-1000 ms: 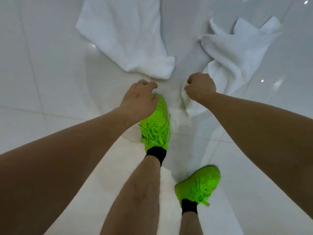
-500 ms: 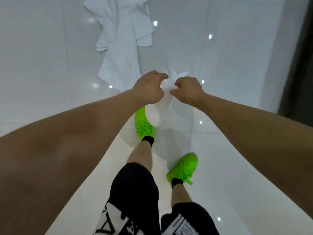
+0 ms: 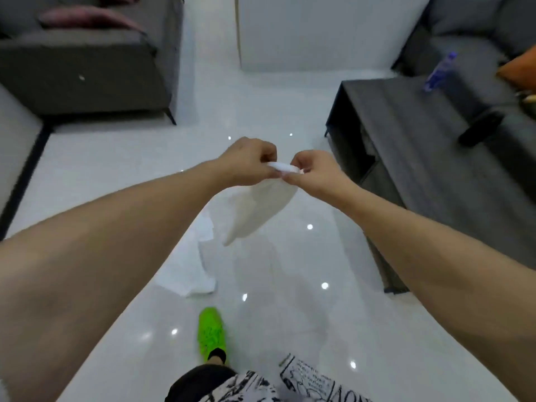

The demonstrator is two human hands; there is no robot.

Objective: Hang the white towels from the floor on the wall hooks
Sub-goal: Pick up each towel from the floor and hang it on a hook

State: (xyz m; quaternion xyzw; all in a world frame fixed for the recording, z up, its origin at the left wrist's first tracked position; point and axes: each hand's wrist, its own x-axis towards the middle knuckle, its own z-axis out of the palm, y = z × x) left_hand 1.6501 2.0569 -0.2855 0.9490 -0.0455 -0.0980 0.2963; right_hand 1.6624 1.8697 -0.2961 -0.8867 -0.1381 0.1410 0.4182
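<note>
A white towel [image 3: 261, 210] hangs in the air in front of me, held up by its top edge. My left hand [image 3: 246, 163] pinches that edge on the left and my right hand [image 3: 316, 172] pinches it on the right, the two hands close together. The cloth droops down and to the left below them. A second white towel [image 3: 188, 271] lies crumpled on the glossy white floor, under my left forearm. No wall hooks are in view.
A grey sofa [image 3: 87, 68] stands at the back left. A dark low table [image 3: 420, 146] on the right carries a plastic bottle [image 3: 439, 71] and a black object [image 3: 480, 127]. A white wall [image 3: 313, 30] rises ahead. My green shoe [image 3: 211, 332] is on the floor.
I have risen from a bend over the floor. Both hands lifted the towel clear of the tiles, and the view swung up to take in the sofa and table.
</note>
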